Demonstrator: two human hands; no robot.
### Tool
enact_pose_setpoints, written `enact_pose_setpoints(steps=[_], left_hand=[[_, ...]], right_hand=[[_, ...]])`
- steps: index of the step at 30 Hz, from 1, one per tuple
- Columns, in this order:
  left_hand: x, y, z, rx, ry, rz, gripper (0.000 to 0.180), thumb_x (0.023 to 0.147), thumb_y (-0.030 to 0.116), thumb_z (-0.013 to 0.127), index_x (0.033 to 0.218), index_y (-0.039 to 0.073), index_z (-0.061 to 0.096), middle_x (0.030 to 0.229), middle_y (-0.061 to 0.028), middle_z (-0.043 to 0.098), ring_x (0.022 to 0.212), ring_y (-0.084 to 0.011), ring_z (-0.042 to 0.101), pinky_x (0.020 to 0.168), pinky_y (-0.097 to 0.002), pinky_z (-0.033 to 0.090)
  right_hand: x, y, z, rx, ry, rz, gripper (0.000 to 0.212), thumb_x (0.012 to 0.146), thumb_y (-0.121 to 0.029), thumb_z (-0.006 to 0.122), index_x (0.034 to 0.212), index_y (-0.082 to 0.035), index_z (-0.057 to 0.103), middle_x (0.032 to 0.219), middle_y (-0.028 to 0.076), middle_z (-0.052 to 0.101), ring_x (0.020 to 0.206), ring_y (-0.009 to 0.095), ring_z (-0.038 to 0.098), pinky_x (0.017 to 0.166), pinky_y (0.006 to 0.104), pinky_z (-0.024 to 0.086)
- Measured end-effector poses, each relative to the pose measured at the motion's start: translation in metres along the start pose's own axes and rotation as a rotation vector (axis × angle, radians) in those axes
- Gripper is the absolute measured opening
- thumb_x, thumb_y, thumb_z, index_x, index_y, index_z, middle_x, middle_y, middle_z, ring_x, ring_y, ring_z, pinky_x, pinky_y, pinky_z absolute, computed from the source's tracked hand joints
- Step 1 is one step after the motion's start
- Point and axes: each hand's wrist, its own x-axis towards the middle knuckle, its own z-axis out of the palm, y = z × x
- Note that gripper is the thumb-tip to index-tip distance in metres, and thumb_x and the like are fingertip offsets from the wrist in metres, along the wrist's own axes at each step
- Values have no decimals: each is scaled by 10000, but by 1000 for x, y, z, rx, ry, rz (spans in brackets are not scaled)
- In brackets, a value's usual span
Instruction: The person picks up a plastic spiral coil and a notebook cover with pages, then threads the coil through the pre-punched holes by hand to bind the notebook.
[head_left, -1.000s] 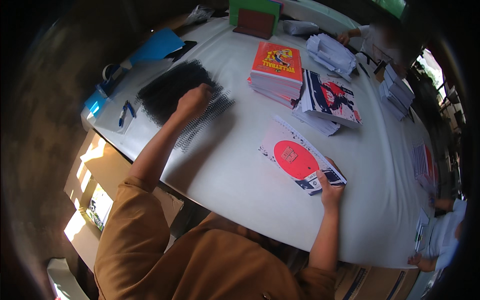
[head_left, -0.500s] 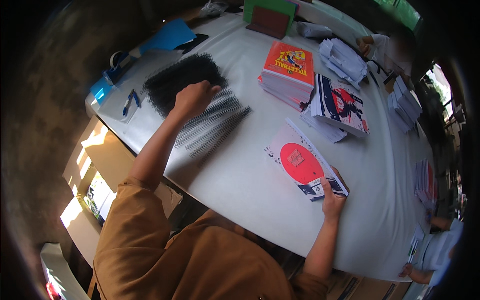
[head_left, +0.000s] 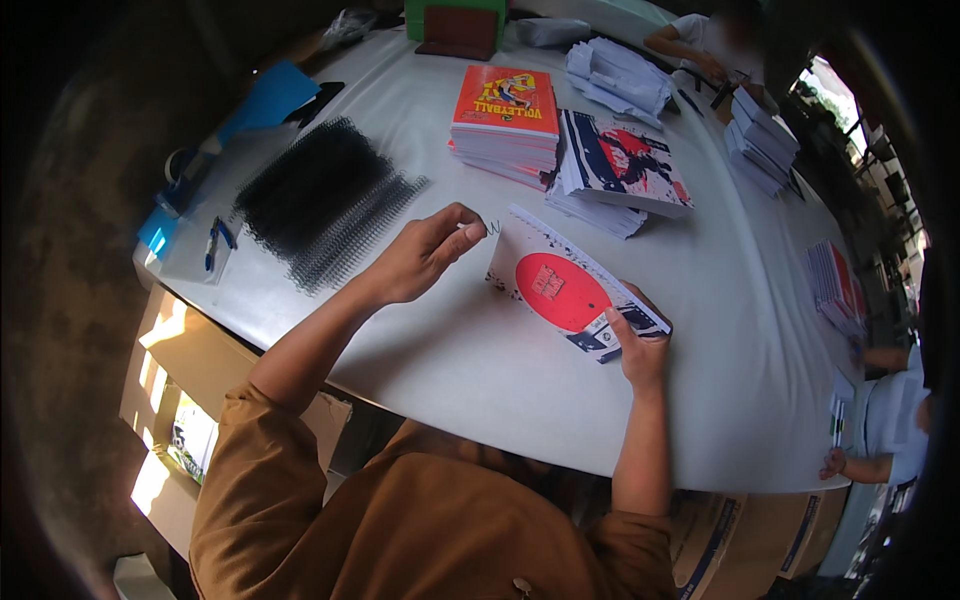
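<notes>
My right hand (head_left: 640, 348) grips a white booklet (head_left: 570, 285) by its lower right corner, thumb on top. A large red circle, dark splatters and a row of punched holes along its upper edge mark the cover. Just left of the booklet, my left hand (head_left: 430, 252) is closed in a pinch on a thin dark binding coil (head_left: 492, 228). Only the coil's end shows past the fingertips, close to the booklet's upper left corner; the rest is hidden. Behind that hand lies a heap of black spiral coils (head_left: 315, 195) on the white-covered table (head_left: 440, 375).
Beyond the booklet stand an orange-covered book stack (head_left: 505, 125) and a white-and-navy stack (head_left: 625, 165). Blue-handled pliers (head_left: 217, 243) and a tape dispenser (head_left: 178, 180) lie left. Two people work at the far and right edges. Cardboard boxes (head_left: 205, 345) stand below the table.
My left hand has moved right from the coil heap to the booklet, carrying a coil. The booklet stays in my right hand. The whole view has shifted.
</notes>
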Motion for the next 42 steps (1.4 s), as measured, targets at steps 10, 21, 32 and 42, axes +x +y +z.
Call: enact_pose_setpoints(steps=[10, 21, 32, 42], left_hand=[[24, 5, -2, -3, -35, -62, 474, 939, 427, 386, 745, 18, 525, 597, 21, 386, 569, -63, 333, 537, -217, 326], [45, 20, -28, 91, -164, 355, 161, 848, 166, 587, 868, 7, 577, 786, -65, 584, 742, -163, 561, 710, -293, 470], [28, 57, -25, 950, -348, 399, 221, 723, 119, 672, 923, 64, 596, 931, -88, 602, 924, -273, 546, 813, -365, 408], [3, 63, 7, 1203, 79, 661, 679, 645, 355, 716, 1147, 7, 419, 1195, -183, 425, 1138, -377, 368, 962, -492, 252]], right_hand=[[-2, 1, -3, 19, 11, 36, 287, 817, 13, 584, 1102, 48, 573, 936, 61, 637, 830, 82, 573, 761, 217, 458], [-3, -1, 1, 130, -3, 40, 205, 816, -4, 597, 1015, 42, 618, 890, 48, 650, 793, 95, 587, 742, 226, 471], [-12, 5, 2, -124, -137, -255, 351, 792, 31, 576, 1125, -76, 603, 987, 105, 657, 807, 130, 606, 717, 239, 473], [-59, -14, 10, -148, -163, -275, 702, 558, 161, 440, 1187, -126, 560, 1183, 109, 559, 1035, 285, 572, 842, 310, 466]])
